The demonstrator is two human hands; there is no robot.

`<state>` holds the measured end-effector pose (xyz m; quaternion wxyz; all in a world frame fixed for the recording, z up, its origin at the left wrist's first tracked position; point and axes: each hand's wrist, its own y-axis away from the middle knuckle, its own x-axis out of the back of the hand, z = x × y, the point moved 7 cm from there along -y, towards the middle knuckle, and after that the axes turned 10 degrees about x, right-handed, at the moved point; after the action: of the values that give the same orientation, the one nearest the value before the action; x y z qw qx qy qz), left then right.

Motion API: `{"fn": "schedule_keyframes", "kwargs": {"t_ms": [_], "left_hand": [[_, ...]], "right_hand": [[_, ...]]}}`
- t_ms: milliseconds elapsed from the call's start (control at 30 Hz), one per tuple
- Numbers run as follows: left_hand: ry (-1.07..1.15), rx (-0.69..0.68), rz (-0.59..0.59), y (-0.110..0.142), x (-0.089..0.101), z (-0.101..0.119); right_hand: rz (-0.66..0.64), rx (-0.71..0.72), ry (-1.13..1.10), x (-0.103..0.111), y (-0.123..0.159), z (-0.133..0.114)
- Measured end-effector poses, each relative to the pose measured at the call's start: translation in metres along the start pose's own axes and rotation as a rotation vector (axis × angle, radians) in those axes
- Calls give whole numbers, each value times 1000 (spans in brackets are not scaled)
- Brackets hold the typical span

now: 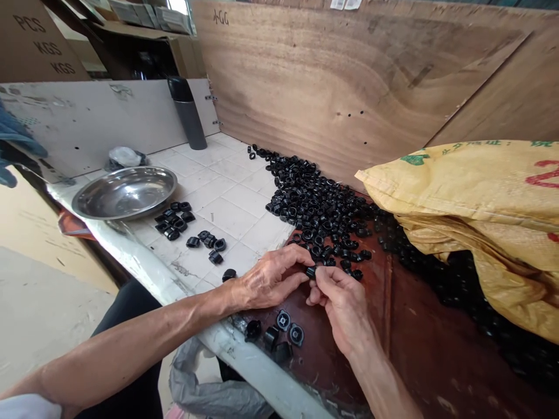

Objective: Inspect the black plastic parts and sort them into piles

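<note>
Over the brown surface, a small black plastic part is held between my two hands. My left hand pinches it from the left between thumb and forefinger. From the right, the thumb and fingers of my right hand close on the same part and hide much of it. Just beyond my fingers lies a big heap of black plastic rings. Several black caps, some showing a round inner face, sit near the edge below my hands. More black pieces lie in loose groups on the white surface beyond my left forearm.
A steel bowl stands at the left edge, with a dark grey flask behind it. Wooden boards wall the back. At the right, a yellow woven sack lies over more black parts. A grey bag hangs below the front edge.
</note>
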<state>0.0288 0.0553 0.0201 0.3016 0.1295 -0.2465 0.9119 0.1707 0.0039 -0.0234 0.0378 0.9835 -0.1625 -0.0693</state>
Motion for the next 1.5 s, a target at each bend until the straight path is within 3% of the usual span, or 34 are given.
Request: {"fn": "schedule_keyframes", "kwargs": {"t_ms": [67,133,200,300,367,467,533,633,700,767,900,1033,1100,1233,1333,1400,1500], "left_hand": [[-96,-118,-48,2,-4,6],[-81,-84,-77,1,-6,5],[34,94,-50,-2,-4,-4],[239,381,-12,-1,-3,-21],[264,404,-12,-1,-2,-21],[133,248,-11,-2,1,-11],[116,238,-17,-2,0,-9],[248,397,-8,-1,-1,-16],[267,418,-16,-1,-2,-16],[176,319,-34,-1,-2,-11],[-130,-17,-84,1,-4,4],[-232,-148,-139,4,-9,9],[-208,-101,-116,3,-9,8],[103,256,-35,0,-6,-9],[331,410,-24,0,-8,-16],[334,391,-2,-1,-5,-14],[107,193,37,-1,2,-1]], "right_hand": [[-27,-146,-144,-7,3,9],[-26,-171,-128,-8,4,11],[-17,-23,20,-5,2,2],[-49,346,309,-4,2,-21],[-83,445,414,-5,2,-25],[-85,286,347,-1,-3,-15],[-74,192,259,1,-4,-10],[-72,328,326,-1,-3,-22],[-69,363,364,-2,-2,-25],[-56,221,221,0,-2,-16],[-72,-189,-181,-5,1,9],[-73,-346,-214,-5,4,16],[-68,-245,-90,-1,2,11],[-36,282,340,3,-1,-19],[-52,518,443,-1,3,-29],[-35,556,446,-2,4,-30],[-16,410,381,-1,2,-23]]}}
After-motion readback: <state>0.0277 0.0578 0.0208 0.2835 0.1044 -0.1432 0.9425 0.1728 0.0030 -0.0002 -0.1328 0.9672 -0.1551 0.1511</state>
